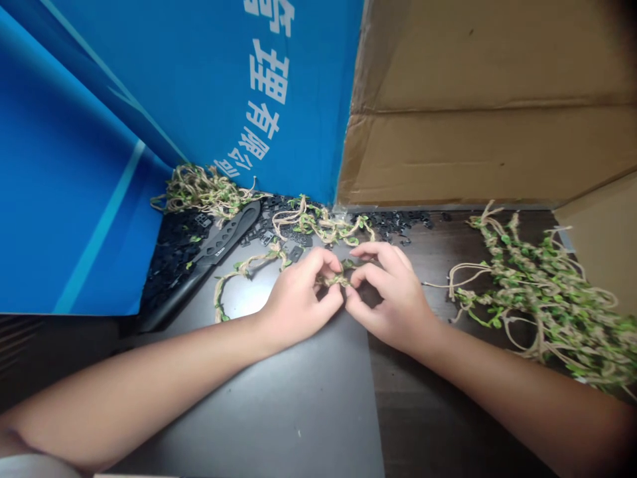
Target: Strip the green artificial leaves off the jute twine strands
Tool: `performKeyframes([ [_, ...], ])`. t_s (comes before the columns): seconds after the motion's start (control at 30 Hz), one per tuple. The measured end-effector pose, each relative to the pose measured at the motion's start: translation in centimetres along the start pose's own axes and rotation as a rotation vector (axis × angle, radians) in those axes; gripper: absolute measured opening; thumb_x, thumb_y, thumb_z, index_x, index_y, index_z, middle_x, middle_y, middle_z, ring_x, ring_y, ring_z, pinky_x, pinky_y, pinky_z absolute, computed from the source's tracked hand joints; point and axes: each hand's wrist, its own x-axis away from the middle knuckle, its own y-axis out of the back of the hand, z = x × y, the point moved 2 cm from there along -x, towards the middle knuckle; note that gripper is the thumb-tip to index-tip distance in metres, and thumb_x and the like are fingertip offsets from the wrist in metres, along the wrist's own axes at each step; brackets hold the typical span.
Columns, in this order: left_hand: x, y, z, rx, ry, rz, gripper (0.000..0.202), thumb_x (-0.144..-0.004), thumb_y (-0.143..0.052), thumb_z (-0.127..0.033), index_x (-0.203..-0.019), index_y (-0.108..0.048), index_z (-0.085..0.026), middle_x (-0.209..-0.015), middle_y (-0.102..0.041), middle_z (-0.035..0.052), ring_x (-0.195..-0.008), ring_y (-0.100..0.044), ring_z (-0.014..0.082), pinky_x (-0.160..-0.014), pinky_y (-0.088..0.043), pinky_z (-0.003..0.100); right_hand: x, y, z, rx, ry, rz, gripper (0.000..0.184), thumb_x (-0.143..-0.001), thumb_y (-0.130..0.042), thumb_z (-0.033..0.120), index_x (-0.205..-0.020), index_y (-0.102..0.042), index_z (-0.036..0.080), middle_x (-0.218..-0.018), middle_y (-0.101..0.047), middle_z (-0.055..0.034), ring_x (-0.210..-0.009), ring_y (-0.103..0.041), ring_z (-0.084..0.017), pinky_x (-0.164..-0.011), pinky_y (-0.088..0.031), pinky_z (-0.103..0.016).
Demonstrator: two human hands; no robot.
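Left grip (298, 299) and right grip (393, 299) are both clenched, fingertips pinching from either side on a short section of jute-twine garland (332, 280), held between them just above the tabletop (298, 411). Garland: rough twisted fibre, knotted, set with small green leaves, apparently plastic. Left of the left grip, a curved twine length (233, 279) lies on a smooth dark sheet; whether it joins the pinched section cannot be told. Beyond the grips, a tangled twine bundle (323, 222) rests among small angular matte-black plastic pieces (388, 222), which are heaped more densely farther left. A second bundle (204, 192) lies beyond the left grip. Also left of the grips: a long black blade-shaped piece (221, 242) with a row of oval holes. Right of the right grip: a large loose heap of garland (537, 292). Farther off stand a glossy blue printed board (149, 99) with white characters and a creased corrugated cardboard panel (478, 113).
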Motion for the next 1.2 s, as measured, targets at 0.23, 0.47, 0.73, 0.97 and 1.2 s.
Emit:
performKeyframes([
  [0.23, 0.15, 0.23, 0.52, 0.044, 0.021, 0.006, 0.025, -0.087, -0.062, -0.012, -0.108, -0.053, -0.023, -0.086, -0.062, -0.0018, -0.075, -0.063, 0.0113, -0.062, -0.047, 0.022, -0.22, 0.11, 0.09, -0.039, 0.027, 0.027, 0.015, -0.084, -0.07, 0.018, -0.093, -0.06, 0.023, -0.128, -0.061, -0.0105, -0.115, -0.061, -0.027, -0.099, -0.05, -0.049],
  [0.47, 0.39, 0.26, 0.47, 0.052, 0.008, 0.017, 0.028, -0.089, -0.062, -0.013, -0.114, -0.053, -0.023, -0.088, -0.064, -0.0015, -0.073, -0.064, 0.0105, -0.06, -0.046, 0.022, -0.13, -0.17, -0.2, 0.002, 0.048, 0.019, 0.009, -0.088, -0.069, 0.019, -0.094, -0.064, 0.024, -0.127, -0.064, -0.0091, -0.111, -0.063, -0.027, -0.097, -0.05, -0.05],
  [0.73, 0.32, 0.12, 0.48, 0.076, 0.042, 0.039, 0.035, -0.086, -0.062, -0.011, -0.116, -0.052, -0.024, -0.084, -0.063, -0.0034, -0.066, -0.059, 0.0096, -0.058, -0.044, 0.023, -0.35, -0.2, 0.1, -0.07, 0.058, 0.026, 0.012, -0.082, -0.068, 0.014, -0.085, -0.062, 0.023, -0.128, -0.062, -0.0087, -0.113, -0.061, -0.027, -0.1, -0.051, -0.05],
  [0.97, 0.05, 0.41, 0.11, -0.005, -0.024, 0.033, 0.022, -0.082, -0.062, -0.007, -0.098, -0.059, -0.021, -0.085, -0.063, -0.0034, -0.067, -0.055, 0.0089, -0.061, -0.042, 0.022, -0.5, -0.21, 0.12, -0.134, 0.076, 0.045, 0.012, -0.082, -0.068, 0.014, -0.081, -0.06, 0.022, -0.126, -0.061, -0.0087, -0.111, -0.06, -0.025, -0.097, -0.053, -0.046],
  [1.2, -0.07, 0.8, 0.2, -0.092, -0.042, -0.012, 0.017, -0.084, -0.063, -0.008, -0.095, -0.067, -0.02, -0.082, -0.066, -0.0035, -0.069, -0.055, 0.0093, -0.066, -0.043, 0.023, -0.43, -0.17, -0.02, -0.046, 0.08, 0.042, 0.01, -0.088, -0.069, 0.018, -0.095, -0.062, 0.022, -0.125, -0.061, -0.0109, -0.114, -0.062, -0.025, -0.1, -0.051, -0.046],
])
